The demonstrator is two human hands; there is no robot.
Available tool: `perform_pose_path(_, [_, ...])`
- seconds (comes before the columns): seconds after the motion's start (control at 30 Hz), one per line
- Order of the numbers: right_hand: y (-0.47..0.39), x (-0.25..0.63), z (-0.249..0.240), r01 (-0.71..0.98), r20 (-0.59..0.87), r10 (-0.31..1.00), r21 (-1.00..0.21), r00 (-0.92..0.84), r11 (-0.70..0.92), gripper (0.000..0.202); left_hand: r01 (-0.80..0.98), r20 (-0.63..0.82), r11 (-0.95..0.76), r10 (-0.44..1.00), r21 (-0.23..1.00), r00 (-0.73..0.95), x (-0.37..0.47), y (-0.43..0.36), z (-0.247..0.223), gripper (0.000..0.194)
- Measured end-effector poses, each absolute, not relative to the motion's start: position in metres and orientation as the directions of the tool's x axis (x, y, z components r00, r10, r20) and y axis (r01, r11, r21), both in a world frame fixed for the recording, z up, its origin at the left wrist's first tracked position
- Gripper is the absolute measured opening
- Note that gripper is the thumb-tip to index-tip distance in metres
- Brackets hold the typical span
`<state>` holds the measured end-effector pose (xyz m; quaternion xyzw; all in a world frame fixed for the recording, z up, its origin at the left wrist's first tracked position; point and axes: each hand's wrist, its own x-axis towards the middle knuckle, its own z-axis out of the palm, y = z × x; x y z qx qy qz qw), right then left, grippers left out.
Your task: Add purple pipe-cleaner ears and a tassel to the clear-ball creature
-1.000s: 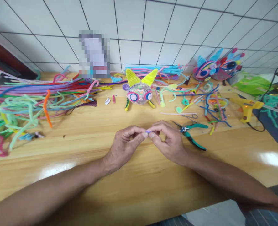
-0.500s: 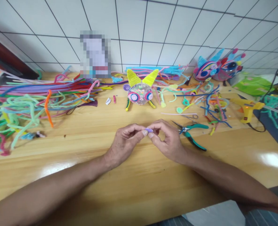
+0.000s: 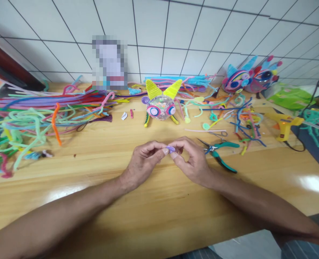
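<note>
Purple piece (image 3: 171,149) half-hidden between hands (image 3: 143,162)

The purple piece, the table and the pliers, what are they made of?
Purple piece: maybe pipe cleaner, looking dull without shine; too small to be sure.
Table: seems glossy wood, with grain lines and bright reflections.
Pliers: dark, slim metal-looking tips; smooth teal handles, maybe plastic.

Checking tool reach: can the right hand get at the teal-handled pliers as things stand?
Likely yes: the teal-handled pliers lie close beside the right hand, handles uncovered. But it and the left hand pinch a small purple piece, so it would probably need to let go first.
</note>
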<state>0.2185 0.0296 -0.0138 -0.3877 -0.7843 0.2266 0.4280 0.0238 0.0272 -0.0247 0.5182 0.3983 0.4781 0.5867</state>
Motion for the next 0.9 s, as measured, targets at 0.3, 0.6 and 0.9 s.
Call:
perform_pose_path(0.3, [0.030,0.221,-0.016,0.386,0.487,0.807,-0.711,-0.334,0.588,0.009,-0.119,0.021,0.008,0.971,0.993,0.237,0.023,0.031,-0.030,0.035])
perform_pose_path(0.6, [0.034,0.224,-0.020,0.328,0.375,0.880,-0.825,-0.293,0.460,0.020,-0.136,0.054,-0.017,0.962,0.991,0.267,0.021,0.034,-0.036,0.031])
perform_pose_path(0.9, [0.039,0.224,-0.020,0.274,0.288,0.913,-0.889,-0.289,0.367,0.017,-0.155,0.077,-0.031,0.950,0.987,0.302,0.021,0.035,-0.035,0.028])
